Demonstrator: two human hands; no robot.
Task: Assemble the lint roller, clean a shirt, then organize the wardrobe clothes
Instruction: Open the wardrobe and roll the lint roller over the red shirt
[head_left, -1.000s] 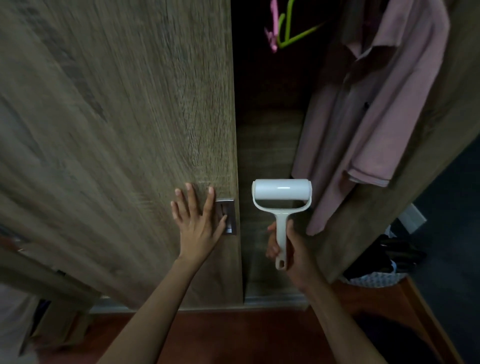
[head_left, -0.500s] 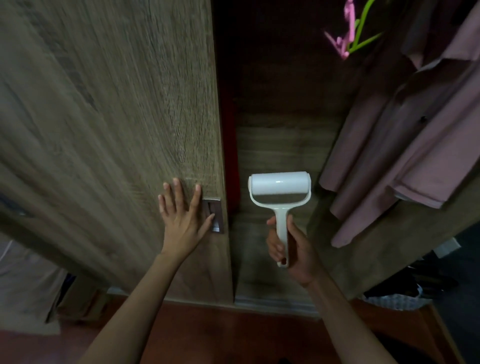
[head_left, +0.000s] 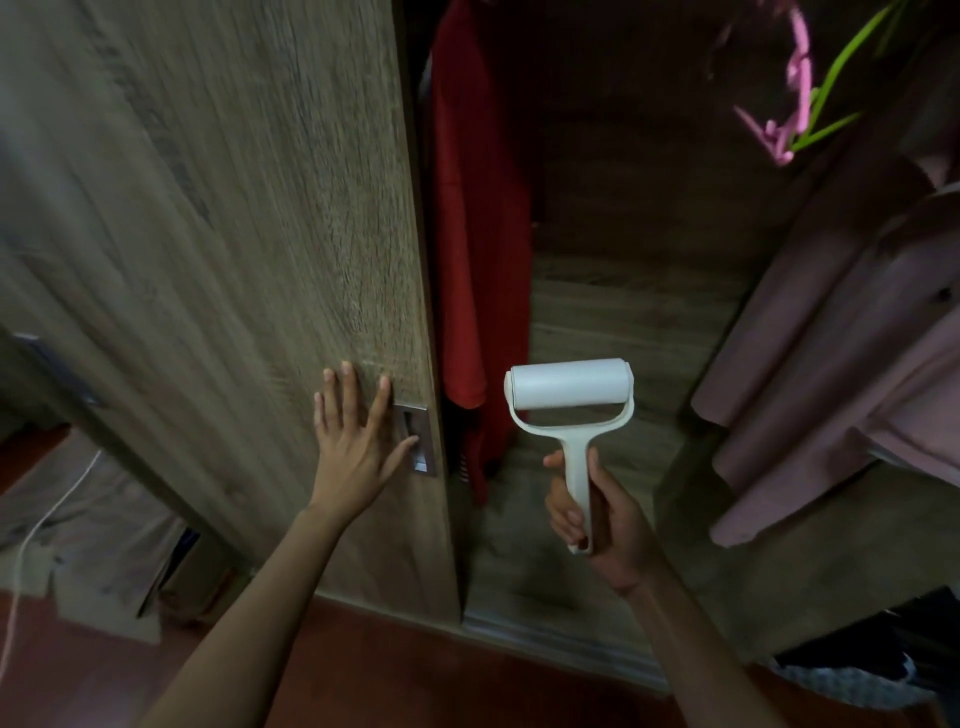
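My right hand (head_left: 597, 514) grips the handle of a white lint roller (head_left: 570, 400), held upright in front of the open wardrobe. My left hand (head_left: 356, 436) lies flat with spread fingers on the wooden sliding door (head_left: 234, 234), its thumb at the recessed metal handle (head_left: 415, 441). Inside the wardrobe a red garment (head_left: 478, 234) hangs just past the door's edge. A dusty pink shirt (head_left: 841, 353) hangs at the right.
Pink and green hangers (head_left: 800, 104) hang at the top right. A pale cloth with a white cable (head_left: 47, 519) lies at the lower left. A basket with dark clothes (head_left: 862, 670) sits at the lower right on the reddish floor (head_left: 389, 675).
The sliding door has moved left under my left hand, widening the gap and uncovering the red garment. The pink shirt and hangers have drifted right in view.
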